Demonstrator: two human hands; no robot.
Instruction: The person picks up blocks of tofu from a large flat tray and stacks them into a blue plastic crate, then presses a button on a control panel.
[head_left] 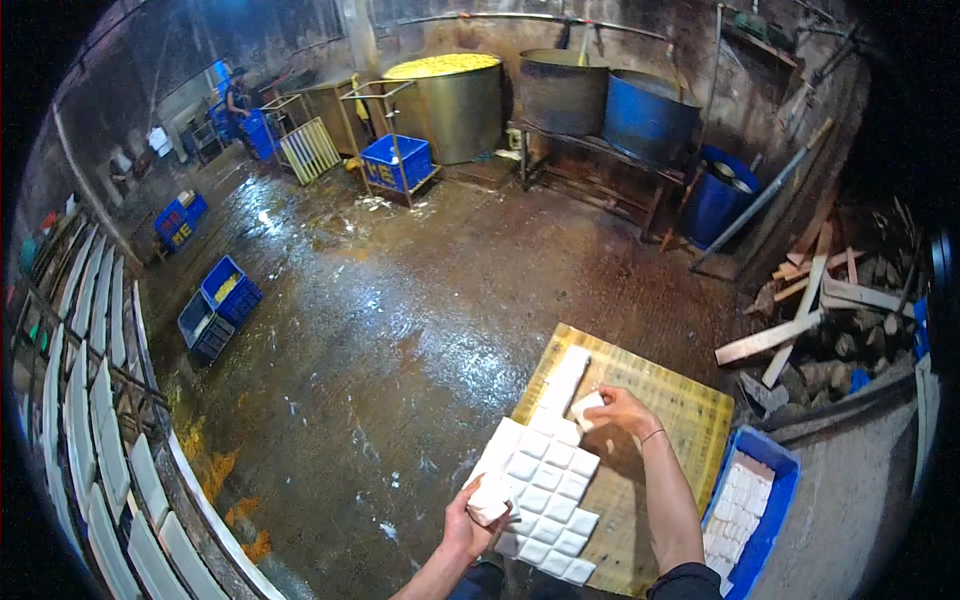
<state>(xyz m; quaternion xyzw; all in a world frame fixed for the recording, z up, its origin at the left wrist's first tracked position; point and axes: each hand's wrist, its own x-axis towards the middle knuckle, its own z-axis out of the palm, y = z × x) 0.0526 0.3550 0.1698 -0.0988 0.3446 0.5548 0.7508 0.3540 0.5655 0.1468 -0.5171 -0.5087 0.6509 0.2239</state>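
Note:
White square tofu blocks [548,478] lie in close rows on a yellow-brown slatted board [690,425] in front of me. Fingers wrapped round it, my left hand [458,528] holds a white tofu piece [489,494] above the left edge of the rows; whether it is one block or a small stack I cannot tell. My right hand [626,414] pinches a single tofu block [586,408] at the right side of the upper rows. It hangs over or just touches the board there; the gap is too small to judge.
A blue crate [790,470] with more white blocks stands right of the board. Split wood [790,340] is piled beyond it. Racks of long pale trays [85,440] line the left. Blue crates [240,290] sit on the wet floor [360,340]; large vats [465,110] and a person [237,97] are at the back.

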